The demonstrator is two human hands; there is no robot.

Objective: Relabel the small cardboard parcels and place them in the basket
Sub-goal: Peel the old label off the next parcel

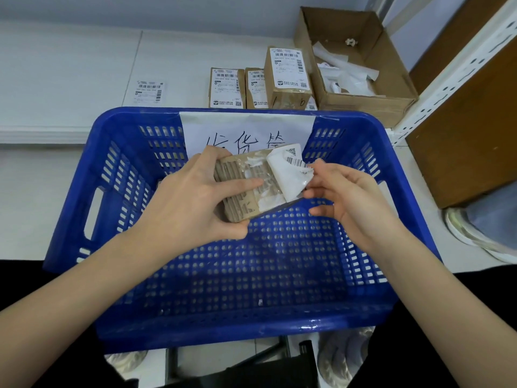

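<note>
A right hand [344, 194] pinches the curled-up edge of a white shipping label [288, 175] between thumb and fingers, with the label peeled partway off the top face of a small cardboard parcel [246, 189]. Torn white scraps of paper cling to the bare, ridged cardboard where the label has come away. A left hand [195, 197] grips the parcel from its left side, thumb under the near edge and fingers laid across the top face. The parcel is held in the air above the inside of a blue plastic basket [117, 309] with slotted walls and a perforated floor; nothing lies on the floor of the basket. A white sheet with large handwritten characters [246, 130] is taped over the far wall of the basket. Beyond the basket, on a white tabletop [70, 65], three more labelled parcels [260, 82] stand close together, the rightmost taller than the others, and a loose label [148, 92] lies flat well to their left. To their right sits an open cardboard box [361, 102] holding crumpled white backing paper
</note>
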